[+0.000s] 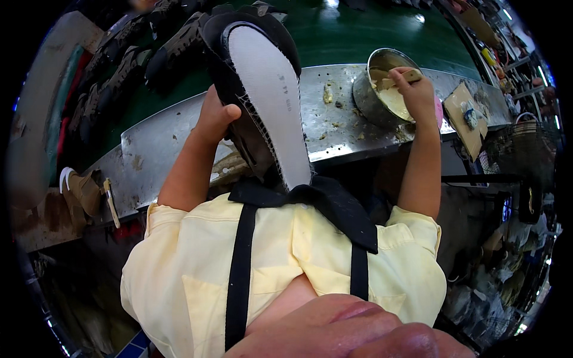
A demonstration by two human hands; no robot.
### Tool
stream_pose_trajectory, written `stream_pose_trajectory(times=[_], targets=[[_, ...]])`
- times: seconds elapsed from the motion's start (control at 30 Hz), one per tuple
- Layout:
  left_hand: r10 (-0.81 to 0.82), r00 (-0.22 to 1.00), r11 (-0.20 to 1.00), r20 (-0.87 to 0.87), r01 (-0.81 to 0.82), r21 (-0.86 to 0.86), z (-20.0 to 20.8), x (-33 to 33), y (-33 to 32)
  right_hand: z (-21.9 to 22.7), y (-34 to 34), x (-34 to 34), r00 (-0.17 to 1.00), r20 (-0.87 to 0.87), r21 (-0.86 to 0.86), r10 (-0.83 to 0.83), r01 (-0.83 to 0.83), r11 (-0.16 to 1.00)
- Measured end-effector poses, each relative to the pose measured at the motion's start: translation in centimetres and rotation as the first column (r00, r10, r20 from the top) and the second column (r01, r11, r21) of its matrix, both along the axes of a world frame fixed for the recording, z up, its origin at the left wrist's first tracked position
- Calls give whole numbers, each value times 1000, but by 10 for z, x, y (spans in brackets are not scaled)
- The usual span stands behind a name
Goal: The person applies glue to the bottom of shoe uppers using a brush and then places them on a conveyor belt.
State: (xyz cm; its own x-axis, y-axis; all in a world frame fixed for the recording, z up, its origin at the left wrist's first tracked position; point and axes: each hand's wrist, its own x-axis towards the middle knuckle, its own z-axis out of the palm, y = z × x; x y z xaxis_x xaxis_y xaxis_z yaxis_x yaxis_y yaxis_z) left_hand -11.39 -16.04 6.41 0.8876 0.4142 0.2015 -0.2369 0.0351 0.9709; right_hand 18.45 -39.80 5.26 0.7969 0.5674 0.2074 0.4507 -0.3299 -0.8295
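An unfinished dark shoe (221, 77) is held sole side up in front of my chest, its wide toe end pointing away from me. Its white fabric insole board (262, 89) faces upward, with loose stitching along the left edge. My left hand (216, 116) grips the shoe's left side, thumb showing and the other fingers hidden behind it. At the right, my right hand (413, 95) is closed on a brush (412, 76) with a pale wooden handle. The brush reaches into a metal pot (365, 98) of cream-coloured paste (391, 98); its tip cannot be made out.
The pot stands on a glue-spotted metal ledge (334, 128) along a green conveyor belt (340, 36). Several dark shoes (122, 68) lie on the belt at far left. A tan shoe piece (83, 191) and another brush (111, 203) are at left; cardboard (462, 110) lies right of the pot.
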Motion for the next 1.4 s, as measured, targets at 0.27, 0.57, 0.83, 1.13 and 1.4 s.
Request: stream_pose_trajectory(times=[0.27,0.57,0.83,1.13,1.4], targets=[[-99,995,995,15,99,-2,-9,32,-7,37,-32,-15,952,-195,422,-235,297,856],[-180,983,981,-29,178,-74,-17,56,-8,-2,-46,7,927,-262,456,-269,365,812],[-299,954,954,9,299,-9,-14,68,-11,73,-21,-33,959,-265,776,-96,272,569],[-331,942,944,64,330,18,-16,72,-9,101,34,-89,993,-51,733,103,-33,679],[-268,952,963,151,266,33,-19,69,-8,89,6,-118,902,177,623,394,-413,665]])
